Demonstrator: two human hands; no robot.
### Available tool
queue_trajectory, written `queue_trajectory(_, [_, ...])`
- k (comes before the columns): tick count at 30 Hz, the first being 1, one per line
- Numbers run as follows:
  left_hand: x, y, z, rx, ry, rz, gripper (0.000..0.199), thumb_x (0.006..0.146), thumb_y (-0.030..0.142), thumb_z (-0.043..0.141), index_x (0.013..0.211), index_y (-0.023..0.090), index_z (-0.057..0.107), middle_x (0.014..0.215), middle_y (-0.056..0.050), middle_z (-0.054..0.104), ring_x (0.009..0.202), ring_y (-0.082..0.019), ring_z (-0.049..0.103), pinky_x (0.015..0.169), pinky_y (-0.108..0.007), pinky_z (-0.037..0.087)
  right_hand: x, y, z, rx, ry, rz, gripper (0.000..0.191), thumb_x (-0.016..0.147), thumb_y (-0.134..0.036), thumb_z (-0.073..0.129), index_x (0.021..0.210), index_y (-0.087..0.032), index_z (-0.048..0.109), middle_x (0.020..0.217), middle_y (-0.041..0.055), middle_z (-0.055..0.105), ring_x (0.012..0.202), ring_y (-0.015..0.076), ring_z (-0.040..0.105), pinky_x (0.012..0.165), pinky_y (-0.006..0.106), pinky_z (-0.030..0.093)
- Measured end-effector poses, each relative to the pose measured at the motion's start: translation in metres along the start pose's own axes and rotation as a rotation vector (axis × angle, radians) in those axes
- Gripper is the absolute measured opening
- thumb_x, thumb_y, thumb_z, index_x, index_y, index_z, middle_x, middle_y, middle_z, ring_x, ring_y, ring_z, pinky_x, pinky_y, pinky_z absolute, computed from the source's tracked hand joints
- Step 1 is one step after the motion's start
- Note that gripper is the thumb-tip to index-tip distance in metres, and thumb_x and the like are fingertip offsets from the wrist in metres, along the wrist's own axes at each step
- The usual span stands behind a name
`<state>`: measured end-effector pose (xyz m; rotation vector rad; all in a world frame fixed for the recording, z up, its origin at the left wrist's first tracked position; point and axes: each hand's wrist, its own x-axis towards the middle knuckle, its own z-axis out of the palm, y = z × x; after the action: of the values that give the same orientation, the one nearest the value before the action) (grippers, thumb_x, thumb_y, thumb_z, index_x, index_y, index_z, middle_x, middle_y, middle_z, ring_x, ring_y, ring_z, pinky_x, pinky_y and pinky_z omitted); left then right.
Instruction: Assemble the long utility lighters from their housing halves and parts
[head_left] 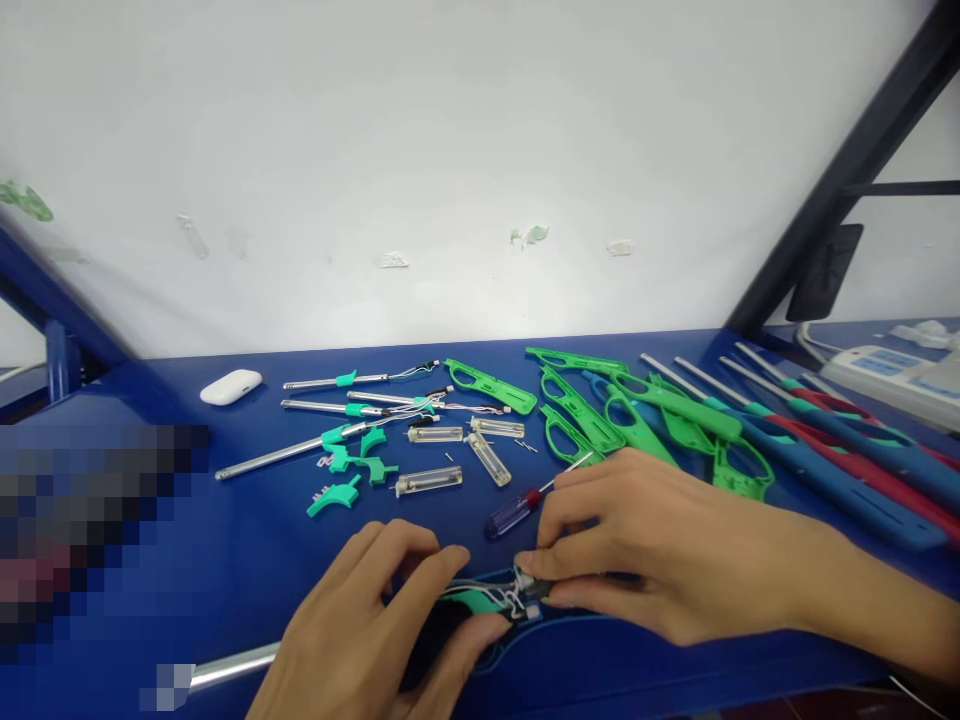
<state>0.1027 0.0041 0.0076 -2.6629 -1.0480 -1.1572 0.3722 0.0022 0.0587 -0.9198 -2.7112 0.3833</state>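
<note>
Close to the table's front edge, my left hand (390, 610) is wrapped round a blue half casing (525, 636) of a long-reach lighter. A metal tube (234, 667) sticks out to its left. Inside the casing lie a green trigger (476, 600) and several white and grey wires (513, 592). My right hand (622, 540) pinches a small dark part with a white end (534, 583) at the wires, apparently the igniter; the fingers partly hide it. Just behind the hands lies a screwdriver (514, 515) with a purple and red handle, its shaft tip near my right knuckles.
Metal tubes with wires (337, 380), green triggers (335, 494) and clear fuel tanks (429, 481) lie at centre left. Green casing halves (577, 410) are piled at centre right. Blue and red lighters (832, 450) line the right side. A white earbud case (231, 387) sits back left.
</note>
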Motion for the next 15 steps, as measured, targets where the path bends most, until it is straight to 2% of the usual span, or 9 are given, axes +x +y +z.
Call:
queue_trajectory(5, [0.002, 0.000, 0.000, 0.025, -0.003, 0.028, 0.035, 0.107, 0.056, 0.064, 0.099, 0.025, 0.079, 0.087, -0.004, 0.072, 0.079, -0.018, 0.074, 0.073, -0.026, 0.065, 0.000, 0.001, 0.000, 0.014, -0.006, 0.013, 0.021, 0.109, -0.031, 0.068, 0.122, -0.025, 0.084, 0.100, -0.0002, 0.079, 0.087, 0.0163, 0.072, 0.071, 0.031, 0.046])
queue_trajectory(10, [-0.003, -0.004, -0.007, 0.056, -0.022, 0.090, 0.032, 0.112, 0.041, 0.059, 0.091, 0.023, 0.075, 0.084, -0.002, 0.071, 0.070, -0.016, 0.069, 0.066, -0.026, 0.061, -0.001, 0.000, -0.001, 0.007, -0.006, 0.008, 0.021, 0.109, -0.030, 0.068, 0.121, -0.025, 0.083, 0.099, 0.0001, 0.078, 0.085, 0.0161, 0.072, 0.070, 0.031, 0.045])
queue_trajectory(15, [-0.004, -0.005, -0.010, 0.116, -0.038, 0.189, 0.033, 0.115, 0.031, 0.053, 0.092, 0.023, 0.076, 0.080, -0.002, 0.072, 0.065, -0.018, 0.068, 0.059, -0.030, 0.061, -0.001, 0.000, -0.001, 0.003, 0.001, -0.016, 0.021, 0.108, -0.029, 0.067, 0.121, -0.024, 0.084, 0.099, 0.0008, 0.079, 0.084, 0.0159, 0.071, 0.069, 0.031, 0.045])
